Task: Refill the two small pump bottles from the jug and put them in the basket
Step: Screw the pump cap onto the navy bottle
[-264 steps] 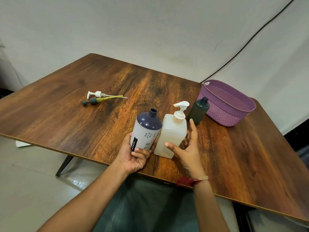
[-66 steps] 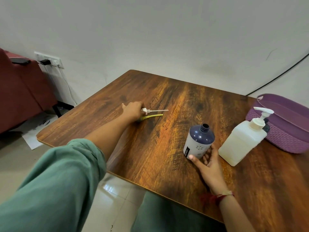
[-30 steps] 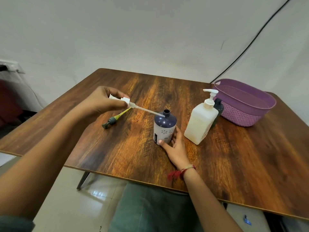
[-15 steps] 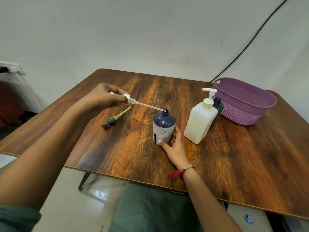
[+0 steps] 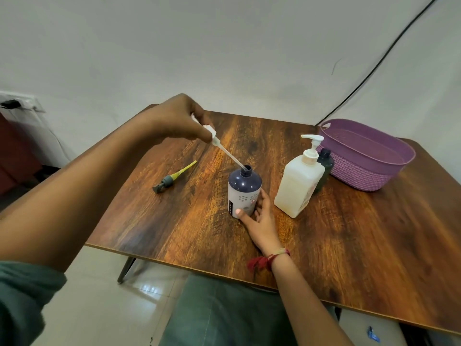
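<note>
Pump tube [image 5: 228,153] now enters the bottle [image 5: 244,193] neck. Left hand [image 5: 179,118] pinches pump head [image 5: 211,132]; right hand [image 5: 262,216] grips the bottle. Next: lower, screw tight.

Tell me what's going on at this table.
The person's left hand pinches a white pump, its tube tip at the open mouth of the navy bottle, which the right hand grips low down. A grey-and-yellow pump lies on the table. The white jug, a dark green bottle and the purple basket stand to the right.
</note>
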